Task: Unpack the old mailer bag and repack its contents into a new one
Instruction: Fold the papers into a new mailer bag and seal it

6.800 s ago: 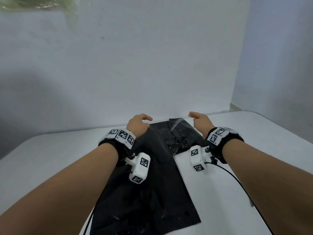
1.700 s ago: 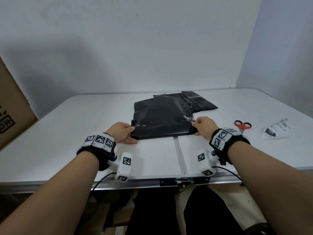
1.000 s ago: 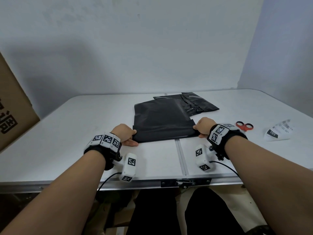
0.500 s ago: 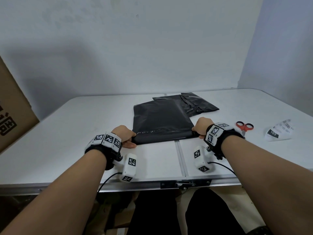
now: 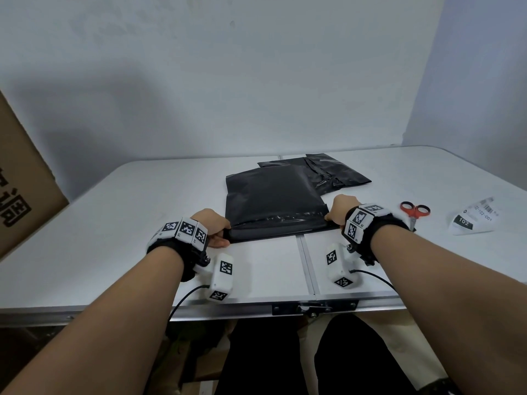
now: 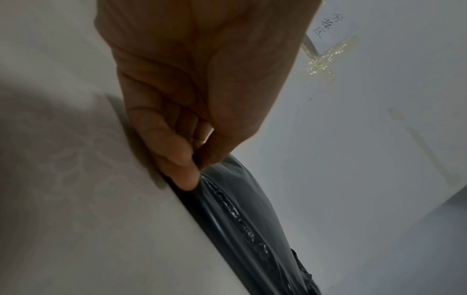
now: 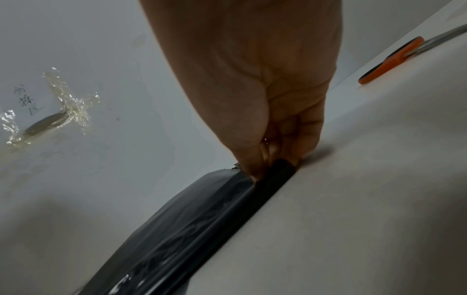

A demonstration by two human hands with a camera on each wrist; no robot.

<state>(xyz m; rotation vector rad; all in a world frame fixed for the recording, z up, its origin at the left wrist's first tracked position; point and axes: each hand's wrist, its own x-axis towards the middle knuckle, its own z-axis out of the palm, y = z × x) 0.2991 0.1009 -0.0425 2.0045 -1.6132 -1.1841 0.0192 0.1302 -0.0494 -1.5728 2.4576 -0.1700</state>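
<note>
A filled black mailer bag (image 5: 271,195) lies flat on the white table (image 5: 114,223), its near flap folded over along a glossy strip. My left hand (image 5: 216,230) pinches the flap's left corner (image 6: 202,171) between thumb and fingers. My right hand (image 5: 339,208) pinches the right corner (image 7: 278,165) the same way. Behind the filled bag lies the crumpled, flat old black mailer bag (image 5: 333,173), partly hidden by it.
Orange-handled scissors (image 5: 415,210) and a white shipping label (image 5: 470,219) lie to the right on the table. A cardboard box (image 5: 20,181) stands at the left edge. A metal seam (image 5: 308,260) runs down the table's middle to its front edge.
Both hands slid the bag towards the near edge, took its near flap by the corners and folded it over onto the bag; the glossy strip now shows along the fold.
</note>
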